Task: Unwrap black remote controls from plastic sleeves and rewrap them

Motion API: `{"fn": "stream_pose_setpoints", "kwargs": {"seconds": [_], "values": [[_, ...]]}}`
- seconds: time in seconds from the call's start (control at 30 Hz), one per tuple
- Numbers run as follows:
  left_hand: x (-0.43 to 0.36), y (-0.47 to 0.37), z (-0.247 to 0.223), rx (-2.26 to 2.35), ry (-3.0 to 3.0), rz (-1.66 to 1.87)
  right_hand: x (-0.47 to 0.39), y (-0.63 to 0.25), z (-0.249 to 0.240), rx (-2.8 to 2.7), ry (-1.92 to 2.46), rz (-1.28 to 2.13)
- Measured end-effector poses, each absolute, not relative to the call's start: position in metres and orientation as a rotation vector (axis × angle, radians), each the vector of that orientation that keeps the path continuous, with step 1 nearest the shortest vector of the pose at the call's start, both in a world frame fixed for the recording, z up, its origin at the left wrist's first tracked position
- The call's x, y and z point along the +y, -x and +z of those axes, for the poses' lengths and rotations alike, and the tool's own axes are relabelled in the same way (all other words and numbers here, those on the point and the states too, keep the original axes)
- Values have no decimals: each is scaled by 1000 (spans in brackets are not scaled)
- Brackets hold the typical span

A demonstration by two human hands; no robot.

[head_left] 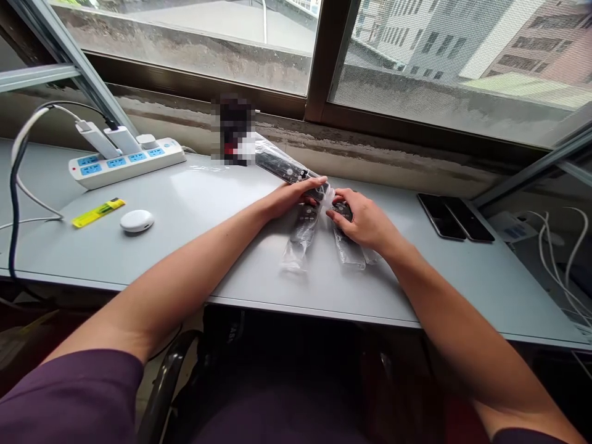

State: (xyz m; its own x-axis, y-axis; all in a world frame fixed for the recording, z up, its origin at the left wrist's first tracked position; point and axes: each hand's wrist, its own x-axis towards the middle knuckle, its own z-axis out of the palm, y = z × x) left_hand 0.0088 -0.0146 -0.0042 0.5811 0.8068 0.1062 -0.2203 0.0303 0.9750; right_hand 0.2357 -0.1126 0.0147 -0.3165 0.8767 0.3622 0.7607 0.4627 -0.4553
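Observation:
My left hand is closed around the near end of a black remote control in a clear plastic sleeve, which slants up toward the window. Below those fingers, a second bagged remote control lies on the desk with its clear sleeve end toward me. My right hand grips a third dark remote control, also in clear plastic. Between my two hands, the bunched clear plastic stands up. How the fingertips meet the sleeves is partly hidden.
On the grey desk stand a white power strip with chargers, a yellow packet and a white rounded case. Two dark phones lie at the right. A pixelated dark object is by the window sill.

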Motion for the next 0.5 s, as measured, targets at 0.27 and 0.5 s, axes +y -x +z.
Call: {"fn": "stream_pose_setpoints", "kwargs": {"seconds": [0.27,0.5], "values": [[-14,-8,-4,550,-1335,859,-113,-236,15,-2169,1397,274],[-13,-8,-4,554,-1316,850,-110,-236,16,-2087,1338,301]]}}
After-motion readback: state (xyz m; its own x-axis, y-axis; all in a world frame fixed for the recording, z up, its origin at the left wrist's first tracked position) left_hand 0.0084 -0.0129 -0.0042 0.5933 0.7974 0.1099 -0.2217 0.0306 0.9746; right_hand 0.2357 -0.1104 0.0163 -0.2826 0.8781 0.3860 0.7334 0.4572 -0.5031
